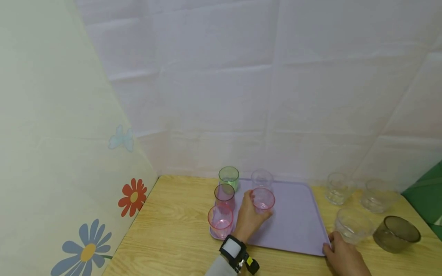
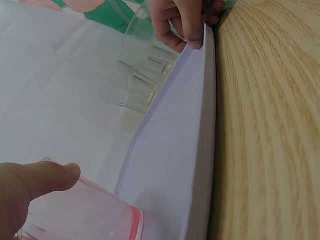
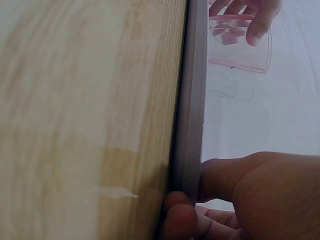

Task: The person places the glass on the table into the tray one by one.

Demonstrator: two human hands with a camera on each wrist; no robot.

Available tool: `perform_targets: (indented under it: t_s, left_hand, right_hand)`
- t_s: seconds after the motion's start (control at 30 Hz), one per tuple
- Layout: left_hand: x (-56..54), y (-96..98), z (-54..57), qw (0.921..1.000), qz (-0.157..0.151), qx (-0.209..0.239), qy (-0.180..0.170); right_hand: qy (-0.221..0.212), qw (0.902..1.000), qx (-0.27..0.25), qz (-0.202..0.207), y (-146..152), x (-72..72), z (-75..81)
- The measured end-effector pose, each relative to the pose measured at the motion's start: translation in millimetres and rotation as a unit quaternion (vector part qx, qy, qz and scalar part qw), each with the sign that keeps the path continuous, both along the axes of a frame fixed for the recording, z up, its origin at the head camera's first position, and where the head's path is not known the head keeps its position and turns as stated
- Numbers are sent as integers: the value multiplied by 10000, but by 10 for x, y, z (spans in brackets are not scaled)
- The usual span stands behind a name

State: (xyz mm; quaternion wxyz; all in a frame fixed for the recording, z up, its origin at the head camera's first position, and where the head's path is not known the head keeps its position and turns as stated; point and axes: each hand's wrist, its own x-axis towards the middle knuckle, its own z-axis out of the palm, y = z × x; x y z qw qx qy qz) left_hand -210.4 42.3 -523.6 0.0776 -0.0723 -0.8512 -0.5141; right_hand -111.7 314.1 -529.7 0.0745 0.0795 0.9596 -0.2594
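My left hand (image 1: 251, 214) grips a clear pink cup (image 1: 264, 200) over the purple tray (image 1: 290, 218), thumb on one side and fingers on the other. In the left wrist view the cup's pink rim (image 2: 135, 223) shows close to the tray surface. My right hand (image 1: 345, 256) pinches the tray's near right corner, its thumb over the rim and fingers underneath in the right wrist view. Along the tray's left side stand a green cup (image 1: 229, 177), a dark-rimmed cup (image 1: 224, 196) and another pink cup (image 1: 220, 222). Behind the held cup is a colourless cup (image 1: 261, 177).
Right of the tray, several clear glasses stand on the wooden table (image 1: 172, 214), among them a tall glass (image 1: 336, 188) and a wide bowl-like glass (image 1: 352, 226). A smoky brown glass bowl (image 1: 396, 234) is at the far right. A white sheet (image 1: 221, 96) hangs behind.
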Motion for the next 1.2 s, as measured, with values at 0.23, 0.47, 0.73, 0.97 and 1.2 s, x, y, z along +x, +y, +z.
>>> perform_targets:
  t_s: [0.23,0.47,0.73,0.97,1.2]
  left_hand:
    - [-15,-2,-16,9998,-60,-2,-213]
    - [6,-11,15,9991,-262,116,-325]
    - [42,-34,149,9990,-402,-127,-132]
    - [91,-77,376,9987,-473,-177,54]
    - [110,-182,643,9970,-509,-168,556]
  right_hand:
    - [17,10000,-21,9,6,1,-12]
    - [3,10000,-53,27,7,0,-14]
    - [-49,10000,-34,6,4,1,-2]
    - [-58,10000,-48,-9,19,-2,-4]
    - [0,10000,-30,9,26,-7,-24]
